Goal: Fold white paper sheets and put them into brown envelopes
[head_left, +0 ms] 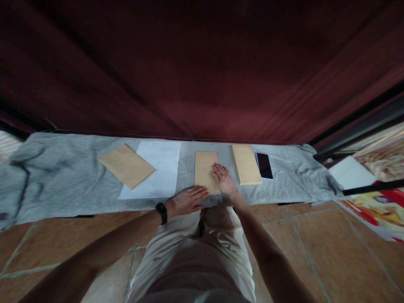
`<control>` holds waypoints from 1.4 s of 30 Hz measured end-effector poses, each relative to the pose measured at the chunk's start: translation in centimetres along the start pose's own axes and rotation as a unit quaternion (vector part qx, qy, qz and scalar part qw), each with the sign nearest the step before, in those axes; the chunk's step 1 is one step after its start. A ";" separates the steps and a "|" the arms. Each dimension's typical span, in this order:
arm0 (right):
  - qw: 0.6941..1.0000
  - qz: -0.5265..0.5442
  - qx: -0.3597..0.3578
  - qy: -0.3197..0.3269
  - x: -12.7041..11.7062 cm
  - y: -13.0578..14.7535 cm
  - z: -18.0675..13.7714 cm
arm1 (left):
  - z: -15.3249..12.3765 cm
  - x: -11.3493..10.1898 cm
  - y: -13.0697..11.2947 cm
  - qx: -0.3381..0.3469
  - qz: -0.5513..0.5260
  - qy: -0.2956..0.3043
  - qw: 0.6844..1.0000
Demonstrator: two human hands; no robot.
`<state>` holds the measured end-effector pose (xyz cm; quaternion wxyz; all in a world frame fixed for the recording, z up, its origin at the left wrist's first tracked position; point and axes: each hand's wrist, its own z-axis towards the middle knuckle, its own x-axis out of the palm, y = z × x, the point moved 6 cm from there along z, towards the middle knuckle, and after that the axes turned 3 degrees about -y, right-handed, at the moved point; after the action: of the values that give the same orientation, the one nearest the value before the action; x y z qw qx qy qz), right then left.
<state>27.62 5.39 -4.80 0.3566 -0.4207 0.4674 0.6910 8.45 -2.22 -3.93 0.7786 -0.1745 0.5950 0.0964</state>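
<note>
Two bare hands in front of me, both on one flat, rectangular tan paper envelope, w/ small red print at its upper R corner; call it the mid env. It lies on the cloth, right in front of the person's lap. L hand: palm down, fingers out straight, resting across the env.'s near L corner, grasping nothing. R hand: also loose, fingers extended, tips laid on the env.'s R edge. One black wristband, on the L wrist.

R of the mid env., well clear of it: one thick, squared stack of tan paper envelopes, no. in it can't be counted from here. Farther R of the mid env., just beside the stack: one dark-screened phone w/ a pale purple edge. L of the mid env., a gap btwn: one white rectangular paper sheet, w/ one more tan paper envelope lying askew, part on it, part off its L side.

Under the mid env. & the rest: one long grey fabric cloth, rumpled at its L end. Beyond the mid env.: one dark red upright panel, material unclear.
</note>
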 end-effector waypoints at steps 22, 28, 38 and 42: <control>0.996 -0.077 -0.038 0.004 3.3 2.3 8.0 | 0.5 -1.2 -0.7 0.005 0.020 0.012 1.000; 0.997 -0.045 -0.046 0.042 4.1 4.4 7.8 | 0.3 -1.0 -0.6 -0.002 0.003 0.007 1.000; 0.996 -0.049 -0.039 0.059 3.2 5.0 5.9 | 0.3 -0.7 -0.4 -0.008 0.024 0.004 1.000; 0.997 -0.068 0.015 0.025 2.8 4.1 6.4 | 0.3 -0.7 -0.3 -0.013 0.037 0.013 0.999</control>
<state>21.31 10.41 -4.56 0.3970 -0.4632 0.4569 0.6473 8.62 -2.34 -3.18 0.7641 -0.1642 0.6100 0.1303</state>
